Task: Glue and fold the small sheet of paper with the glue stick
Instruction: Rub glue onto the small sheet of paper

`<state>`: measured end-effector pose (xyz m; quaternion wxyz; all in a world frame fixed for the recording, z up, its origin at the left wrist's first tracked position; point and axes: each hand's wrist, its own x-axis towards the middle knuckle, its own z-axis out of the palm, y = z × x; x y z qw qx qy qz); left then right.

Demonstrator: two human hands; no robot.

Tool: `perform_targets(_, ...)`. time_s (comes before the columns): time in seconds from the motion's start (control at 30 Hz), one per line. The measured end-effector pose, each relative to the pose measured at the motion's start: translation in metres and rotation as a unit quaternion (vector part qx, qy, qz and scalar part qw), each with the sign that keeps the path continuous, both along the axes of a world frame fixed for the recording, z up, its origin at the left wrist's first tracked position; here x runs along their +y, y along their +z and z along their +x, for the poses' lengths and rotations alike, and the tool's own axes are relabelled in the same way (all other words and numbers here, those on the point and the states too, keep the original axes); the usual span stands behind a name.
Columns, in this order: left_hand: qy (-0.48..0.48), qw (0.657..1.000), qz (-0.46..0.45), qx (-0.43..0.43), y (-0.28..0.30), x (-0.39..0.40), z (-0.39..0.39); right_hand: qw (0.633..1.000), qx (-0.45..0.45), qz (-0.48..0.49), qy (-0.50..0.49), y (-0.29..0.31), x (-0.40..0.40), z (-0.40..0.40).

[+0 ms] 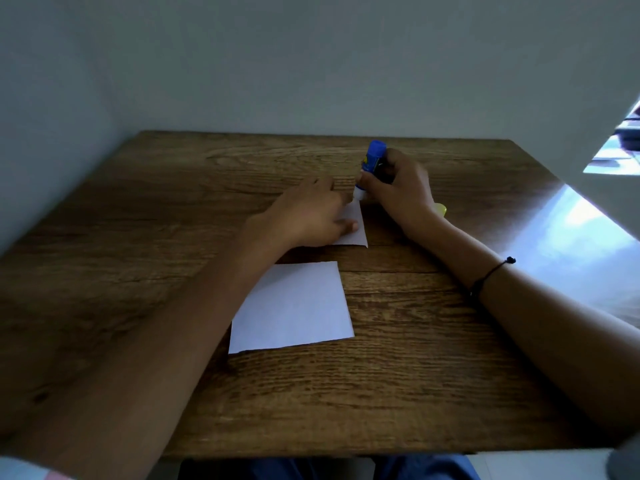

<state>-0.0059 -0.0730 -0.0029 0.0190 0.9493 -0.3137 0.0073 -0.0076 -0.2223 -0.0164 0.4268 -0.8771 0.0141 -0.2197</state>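
A small white sheet of paper (355, 226) lies on the wooden table (173, 209), mostly covered by my left hand (308, 216), which presses flat on it with fingers spread. My right hand (398, 192) grips a blue glue stick (374, 161), held tilted with its white tip down on the far right corner of the small sheet. A yellow object (440, 209), perhaps the cap, peeks out behind my right wrist.
A larger white sheet (294, 306) lies nearer to me, partly under my left forearm. Pale walls close in behind and to the left of the table. Glare falls on the table's right edge.
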Motion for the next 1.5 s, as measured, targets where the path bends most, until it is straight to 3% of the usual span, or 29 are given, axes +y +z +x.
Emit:
perform_targets(0.7, 0.004, 0.998, -0.014, 0.069, 0.001, 0.006, 0.005, 0.993, -0.017, -0.094, 0.061, -0.003, 0.000, 0.007)
perform_targets(1.5, 0.021, 1.000, -0.021, -0.001, -0.006, 0.001, 0.005, 0.996, -0.008, -0.067, 0.063, -0.005, 0.000, -0.004)
